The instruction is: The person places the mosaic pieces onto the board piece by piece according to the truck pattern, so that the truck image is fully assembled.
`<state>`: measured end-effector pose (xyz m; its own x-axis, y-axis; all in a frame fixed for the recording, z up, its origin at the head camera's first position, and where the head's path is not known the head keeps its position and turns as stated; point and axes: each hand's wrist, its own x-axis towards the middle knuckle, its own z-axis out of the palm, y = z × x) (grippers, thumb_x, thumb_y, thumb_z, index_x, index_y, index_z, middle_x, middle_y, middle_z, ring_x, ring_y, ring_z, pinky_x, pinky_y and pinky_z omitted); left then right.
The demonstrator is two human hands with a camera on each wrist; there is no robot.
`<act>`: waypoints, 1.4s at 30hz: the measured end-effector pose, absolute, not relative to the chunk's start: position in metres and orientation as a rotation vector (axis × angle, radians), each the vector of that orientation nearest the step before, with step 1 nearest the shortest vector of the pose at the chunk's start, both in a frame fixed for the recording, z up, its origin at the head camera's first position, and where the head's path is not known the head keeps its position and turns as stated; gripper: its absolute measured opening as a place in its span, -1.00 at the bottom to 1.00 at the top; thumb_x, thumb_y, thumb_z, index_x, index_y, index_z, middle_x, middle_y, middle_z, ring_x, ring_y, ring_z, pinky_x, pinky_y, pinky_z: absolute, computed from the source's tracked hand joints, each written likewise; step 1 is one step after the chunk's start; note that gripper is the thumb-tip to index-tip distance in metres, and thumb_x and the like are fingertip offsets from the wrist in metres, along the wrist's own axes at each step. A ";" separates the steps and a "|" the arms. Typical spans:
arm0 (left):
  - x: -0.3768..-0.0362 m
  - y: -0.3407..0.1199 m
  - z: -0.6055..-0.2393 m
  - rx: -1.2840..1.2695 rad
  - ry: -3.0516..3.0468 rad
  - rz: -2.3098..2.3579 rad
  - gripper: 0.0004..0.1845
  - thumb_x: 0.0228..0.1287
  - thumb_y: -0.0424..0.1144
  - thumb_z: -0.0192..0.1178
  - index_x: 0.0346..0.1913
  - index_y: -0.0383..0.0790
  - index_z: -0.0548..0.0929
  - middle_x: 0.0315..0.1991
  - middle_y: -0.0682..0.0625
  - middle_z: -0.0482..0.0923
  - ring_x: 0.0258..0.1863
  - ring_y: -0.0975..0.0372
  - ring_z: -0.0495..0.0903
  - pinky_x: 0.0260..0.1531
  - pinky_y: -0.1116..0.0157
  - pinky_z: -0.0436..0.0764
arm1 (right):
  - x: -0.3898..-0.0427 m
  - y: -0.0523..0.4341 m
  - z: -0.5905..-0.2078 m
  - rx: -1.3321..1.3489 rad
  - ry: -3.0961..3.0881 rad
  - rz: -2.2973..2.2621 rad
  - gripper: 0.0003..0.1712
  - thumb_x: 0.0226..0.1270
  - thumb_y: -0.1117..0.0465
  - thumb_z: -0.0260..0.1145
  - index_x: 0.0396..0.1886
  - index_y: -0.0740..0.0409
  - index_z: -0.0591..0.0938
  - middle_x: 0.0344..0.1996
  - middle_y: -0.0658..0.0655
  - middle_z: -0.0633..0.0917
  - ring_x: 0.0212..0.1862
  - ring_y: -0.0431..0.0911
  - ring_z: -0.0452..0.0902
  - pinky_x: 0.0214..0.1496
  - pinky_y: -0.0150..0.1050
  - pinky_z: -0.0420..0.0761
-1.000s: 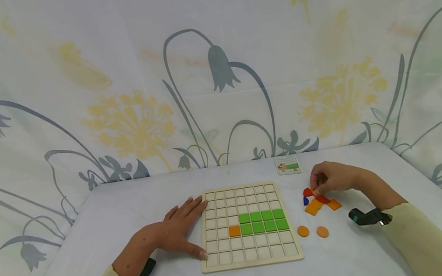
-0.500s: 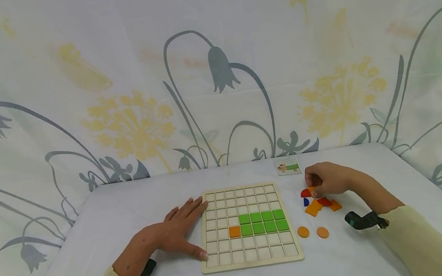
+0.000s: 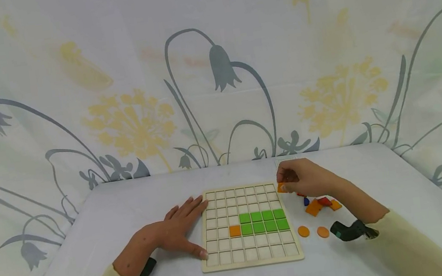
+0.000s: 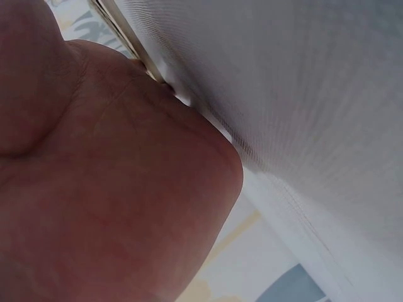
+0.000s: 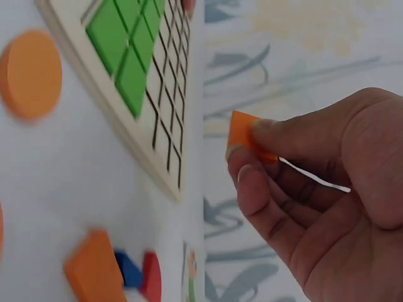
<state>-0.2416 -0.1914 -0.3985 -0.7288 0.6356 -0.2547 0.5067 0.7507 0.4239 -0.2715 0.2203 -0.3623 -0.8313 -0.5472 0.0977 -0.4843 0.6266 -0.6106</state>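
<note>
A wooden grid board (image 3: 221, 263) lies on the white table, with a block of green tiles (image 3: 263, 221) and one orange tile (image 3: 234, 231) set in it. My right hand (image 3: 304, 181) pinches a small orange tile (image 3: 281, 188) just above the board's right edge; the right wrist view shows the orange tile (image 5: 242, 133) between thumb and fingers, the board (image 5: 151, 157) below. My left hand (image 3: 177, 229) lies flat with straight fingers against the board's left edge. The left wrist view shows only my palm (image 4: 94, 201) and the cloth.
Loose pieces lie right of the board: two orange discs (image 3: 303, 231), orange squares (image 3: 313, 208), a red piece (image 3: 324, 201) and a blue piece (image 3: 306, 201). My right hand partly hides a small pattern card (image 3: 281, 163) at the back. A floral cloth backdrop surrounds the table.
My right hand has lifted an orange tile from the loose pile and moved left to the board's right edge. The left hand has stayed in place.
</note>
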 end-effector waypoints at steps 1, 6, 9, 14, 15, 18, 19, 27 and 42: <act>-0.242 -0.191 -0.398 0.872 2.566 0.461 0.36 0.14 0.32 0.53 0.75 -0.14 -0.11 0.76 -0.12 -0.29 0.73 -0.08 -0.32 0.60 -0.24 -0.19 | -0.271 0.215 -0.362 -0.883 2.735 -1.010 -0.89 0.43 0.37 0.42 -0.18 0.12 0.64 -0.33 -0.01 0.67 -0.30 -0.10 0.57 -0.20 -0.27 0.65; -0.242 -0.190 -0.397 0.865 2.567 0.470 0.37 0.12 0.33 0.54 0.76 -0.13 -0.10 0.76 -0.11 -0.28 0.73 -0.08 -0.32 0.60 -0.24 -0.19 | -0.269 0.188 -0.363 -0.968 2.688 -1.059 -0.89 0.41 0.31 0.46 -0.24 0.09 0.67 -0.37 -0.04 0.68 -0.33 -0.13 0.59 -0.23 -0.26 0.64; -0.241 -0.190 -0.398 0.862 2.565 0.474 0.38 0.12 0.33 0.54 0.76 -0.13 -0.10 0.76 -0.11 -0.28 0.73 -0.08 -0.33 0.60 -0.24 -0.19 | -0.269 0.169 -0.367 -1.029 2.627 -1.076 -0.92 0.40 0.31 0.46 -0.25 0.10 0.68 -0.37 -0.05 0.70 -0.33 -0.16 0.62 -0.20 -0.24 0.66; -0.241 -0.189 -0.399 0.866 2.574 0.461 0.37 0.13 0.34 0.53 0.76 -0.12 -0.11 0.76 -0.10 -0.28 0.73 -0.08 -0.32 0.60 -0.25 -0.18 | -0.272 0.138 -0.377 -1.076 2.539 -1.102 -0.93 0.38 0.34 0.45 -0.27 0.13 0.70 -0.38 -0.08 0.73 -0.32 -0.20 0.65 -0.16 -0.27 0.68; -0.241 -0.189 -0.399 0.867 2.575 0.457 0.37 0.13 0.35 0.52 0.76 -0.12 -0.11 0.76 -0.10 -0.28 0.73 -0.08 -0.32 0.60 -0.25 -0.18 | -0.272 0.133 -0.379 -1.078 2.533 -1.104 -0.93 0.37 0.35 0.46 -0.28 0.13 0.71 -0.39 -0.08 0.73 -0.33 -0.21 0.64 -0.16 -0.27 0.68; -0.240 -0.188 -0.398 0.870 2.566 0.461 0.37 0.13 0.38 0.50 0.76 -0.13 -0.11 0.76 -0.11 -0.28 0.73 -0.08 -0.33 0.60 -0.25 -0.20 | -0.272 0.119 -0.383 -1.078 2.548 -1.093 -0.90 0.35 0.36 0.48 -0.31 0.12 0.70 -0.40 -0.09 0.71 -0.34 -0.23 0.62 -0.18 -0.30 0.68; -0.240 -0.189 -0.398 0.871 2.562 0.459 0.37 0.13 0.39 0.49 0.76 -0.13 -0.11 0.76 -0.11 -0.28 0.73 -0.08 -0.34 0.61 -0.24 -0.21 | -0.272 0.115 -0.384 -1.076 2.558 -1.086 -0.88 0.35 0.36 0.48 -0.32 0.11 0.70 -0.40 -0.08 0.70 -0.34 -0.24 0.61 -0.18 -0.30 0.67; -0.241 -0.192 -0.398 0.896 2.558 0.453 0.36 0.15 0.39 0.48 0.76 -0.13 -0.12 0.76 -0.10 -0.29 0.73 -0.08 -0.33 0.61 -0.23 -0.21 | -0.270 0.100 -0.393 -1.073 2.626 -0.991 -0.85 0.35 0.37 0.51 -0.35 0.07 0.70 -0.41 -0.11 0.69 -0.35 -0.30 0.57 -0.18 -0.34 0.64; -0.241 -0.192 -0.398 0.894 2.571 0.449 0.36 0.15 0.36 0.50 0.75 -0.14 -0.11 0.76 -0.10 -0.29 0.73 -0.07 -0.32 0.61 -0.24 -0.20 | -0.254 0.105 -0.399 -1.079 2.716 -0.954 -0.85 0.42 0.27 0.48 -0.37 -0.03 0.75 -0.40 -0.14 0.62 -0.40 -0.24 0.49 -0.29 -0.30 0.57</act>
<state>-0.2413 -0.1922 -0.3985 -0.7253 0.6428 -0.2462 0.5212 0.7465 0.4136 -0.2536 0.1049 -0.3985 -0.7516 -0.6404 0.1580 -0.5985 0.5614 -0.5715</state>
